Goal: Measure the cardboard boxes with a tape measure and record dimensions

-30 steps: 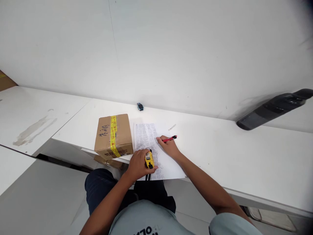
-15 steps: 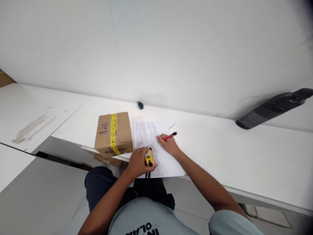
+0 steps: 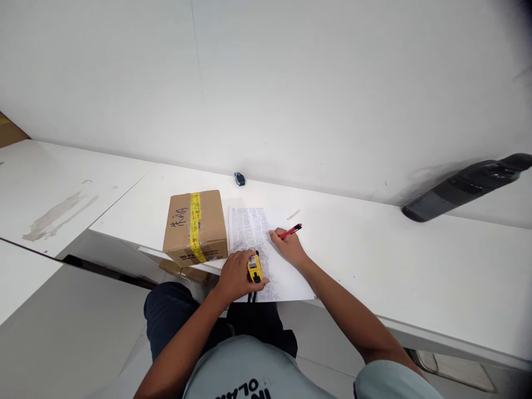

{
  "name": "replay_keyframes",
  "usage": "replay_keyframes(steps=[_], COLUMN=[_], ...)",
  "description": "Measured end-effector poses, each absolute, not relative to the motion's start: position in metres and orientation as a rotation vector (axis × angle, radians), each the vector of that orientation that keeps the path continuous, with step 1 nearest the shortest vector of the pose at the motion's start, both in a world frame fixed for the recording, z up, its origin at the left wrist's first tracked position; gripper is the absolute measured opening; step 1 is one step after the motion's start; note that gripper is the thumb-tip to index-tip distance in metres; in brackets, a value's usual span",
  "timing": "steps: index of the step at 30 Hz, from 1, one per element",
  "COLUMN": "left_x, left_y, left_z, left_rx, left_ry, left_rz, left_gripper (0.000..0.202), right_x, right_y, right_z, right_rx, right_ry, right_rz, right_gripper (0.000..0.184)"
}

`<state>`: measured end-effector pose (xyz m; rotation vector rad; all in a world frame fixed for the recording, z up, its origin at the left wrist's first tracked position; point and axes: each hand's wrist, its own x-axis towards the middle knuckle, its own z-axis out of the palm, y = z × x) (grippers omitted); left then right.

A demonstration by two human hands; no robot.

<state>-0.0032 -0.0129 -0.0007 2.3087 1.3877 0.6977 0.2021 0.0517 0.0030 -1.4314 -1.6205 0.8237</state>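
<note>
My left hand [image 3: 236,275] is wrapped around a yellow and black tape measure [image 3: 255,269] and rests on the lower left part of a sheet of paper [image 3: 286,280]. Black straps hang below the tape measure. Dense handwriting covers the paper's left half, while its right side is white. My right hand [image 3: 288,245] grips a red pen [image 3: 290,231] over the paper, its black end sticking up to the right; the pen's tip is hidden by my fingers. Left of the paper stands a cardboard box [image 3: 178,227] with yellow printed tape and black handwriting on top.
A small dark key fob [image 3: 240,178] lies near the wall behind the paper. At the right, a dark bottle [image 3: 453,191] stands against the wall. Part of another cardboard box [image 3: 10,133] shows at the far left. The white desk [image 3: 386,260] has its front edge near my body.
The whole view has shifted very slightly. Both hands keep their hold on the tape measure and the pen, with almost no visible movement over the paper.
</note>
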Motion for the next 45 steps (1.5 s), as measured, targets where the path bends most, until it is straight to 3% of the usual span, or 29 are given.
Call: replay_keyframes(steps=[13,18,21,24,29,34,37,45], left_x=[-0.010,-0.017,-0.026,-0.038,-0.051,-0.064,-0.083,-0.143], left_y=[-0.015,-0.048,-0.082,-0.109,-0.125,-0.126,-0.116,-0.101], left_z=[0.011,0.030,0.051,0.073,0.079,0.078,0.090,0.093], left_rx=[2.220,1.830,1.444,1.184,1.086,1.165,1.307,1.139], left_ry=[1.230,1.052,0.739,0.593,0.855,1.132,1.096,1.065], left_rz=[0.733,0.881,0.938,1.025,1.272,1.270,1.197,1.013], left_gripper=[0.071,0.076,0.087,0.090,0.071,0.066,0.056,0.043], right_x=[0.202,0.196,0.191,0.178,0.133,0.094,0.088,0.112], right_y=[0.049,0.052,0.046,0.017,-0.048,-0.051,-0.047,-0.045], right_z=[0.000,0.001,0.012,0.036,0.075,0.075,0.074,0.099], right_rx=[-1.472,-1.470,-1.453,-1.116,-0.306,-0.284,-0.271,-0.372], right_ry=[-1.692,-1.988,-2.132,-2.172,-2.158,-2.181,-2.149,-2.031], right_rz=[0.720,0.339,0.197,0.124,0.073,-0.100,0.061,1.089], right_gripper=[0.043,0.027,0.043,0.061,0.077,0.082,0.076,0.043])
